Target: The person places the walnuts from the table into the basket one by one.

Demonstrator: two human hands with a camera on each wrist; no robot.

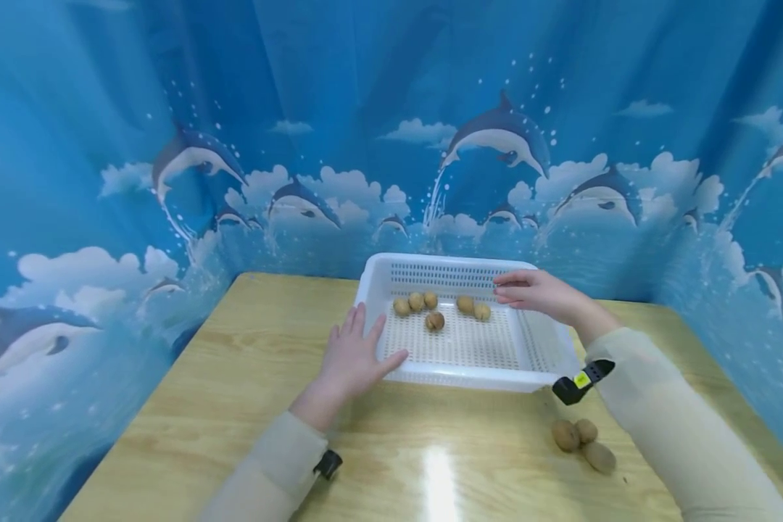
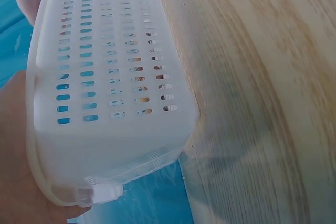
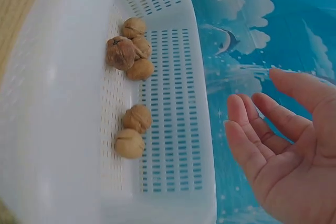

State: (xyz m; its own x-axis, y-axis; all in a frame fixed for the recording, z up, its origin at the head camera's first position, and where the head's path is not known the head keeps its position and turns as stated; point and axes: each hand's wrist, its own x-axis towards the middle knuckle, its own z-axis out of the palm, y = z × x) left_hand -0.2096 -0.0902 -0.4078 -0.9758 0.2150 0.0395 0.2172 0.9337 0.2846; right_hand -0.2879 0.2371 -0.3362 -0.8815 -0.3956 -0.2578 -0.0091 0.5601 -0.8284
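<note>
A white perforated plastic basket point(image 1: 460, 375) stands on the table with several walnuts point(image 1: 434, 321) inside, toward its back. My left hand point(image 1: 354, 357), fingers spread, lies at the basket's near left corner; the left wrist view shows this hand point(image 2: 11, 145) against the rim. Over the right part of the basket hovers my right hand point(image 1: 541, 293), holding nothing. In the right wrist view its fingers point(image 3: 247, 148) are loosely bent and apart from the walnuts point(image 3: 129, 144). On the table, below my right wrist, sit three more walnuts point(image 1: 565, 436).
The wooden table point(image 1: 235, 377) carries the basket near its back edge. A blue curtain point(image 1: 378, 109) printed with dolphins encloses the back and both sides. A black strap with a camera point(image 1: 574, 388) is worn on my right wrist.
</note>
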